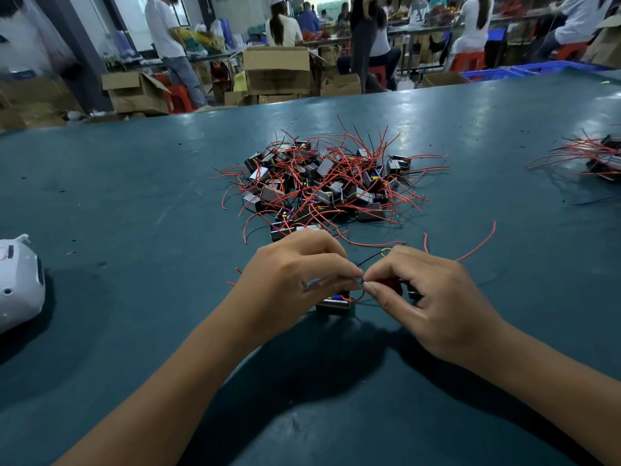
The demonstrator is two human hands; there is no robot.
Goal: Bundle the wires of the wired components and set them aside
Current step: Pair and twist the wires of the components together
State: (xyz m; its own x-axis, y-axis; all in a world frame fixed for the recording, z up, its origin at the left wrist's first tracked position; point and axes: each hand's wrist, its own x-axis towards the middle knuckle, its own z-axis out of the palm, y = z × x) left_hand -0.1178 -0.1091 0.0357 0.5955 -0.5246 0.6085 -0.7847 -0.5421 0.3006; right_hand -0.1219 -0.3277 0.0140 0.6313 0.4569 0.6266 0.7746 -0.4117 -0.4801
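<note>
two hands meet above the near centre of the dark green surface [134,196]. the left hand [292,280] and the right hand [426,297] each have fingers curled, pinching thin wires [361,282] where their fingertips come together. directly below that pinch point, one small wired component [334,302] sits on the surface, partly hidden by the left hand. a loose red wire [477,245] arcs away past the right hand.

beyond the hands, near the middle of the surface, lies a pile of wired components [322,183] with red and black leads spreading outward in all directions. a second, smaller group of components [598,159] lies at the far right edge. a white plastic object [20,280] rests at the left edge. cardboard boxes [275,68] and seated people occupy the background.
</note>
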